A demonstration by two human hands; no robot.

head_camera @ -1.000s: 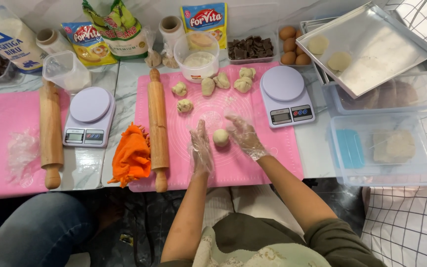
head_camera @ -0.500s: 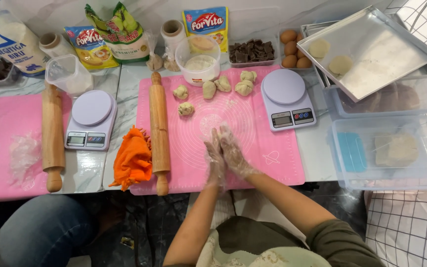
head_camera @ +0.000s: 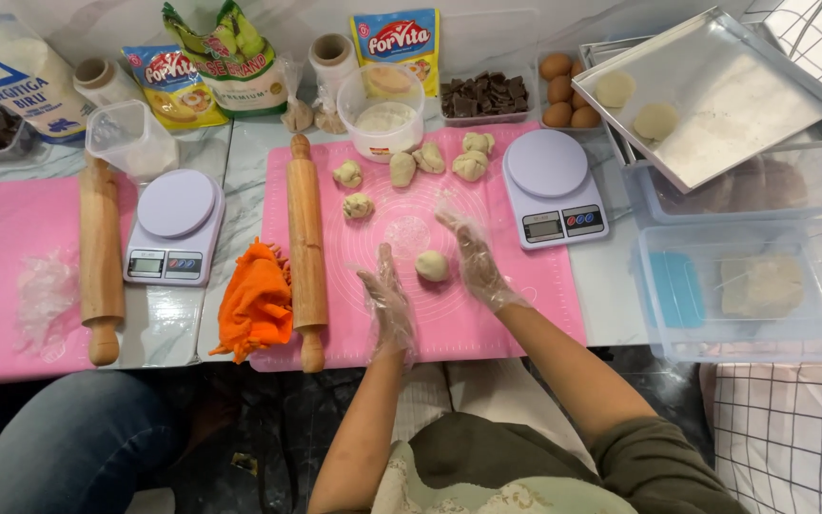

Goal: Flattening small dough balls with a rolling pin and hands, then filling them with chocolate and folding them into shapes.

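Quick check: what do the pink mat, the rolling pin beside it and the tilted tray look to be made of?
Pink mat: likely silicone, matte, flexible, lying flat. Rolling pin: wood, light brown with visible grain. Tilted tray: metal, probably aluminium or steel, dull silver sheen.

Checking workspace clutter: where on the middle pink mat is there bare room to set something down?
Free: the pink mat strip right of the right hand, below the scale; also between the rolling pin and left hand. Crowded: the far edge, with dough pieces and a bowl.

We logged a dough ball [head_camera: 432,266] on the mat [head_camera: 525,314], between both hands; rolling pin [head_camera: 305,249] left, scale [head_camera: 552,187] right.
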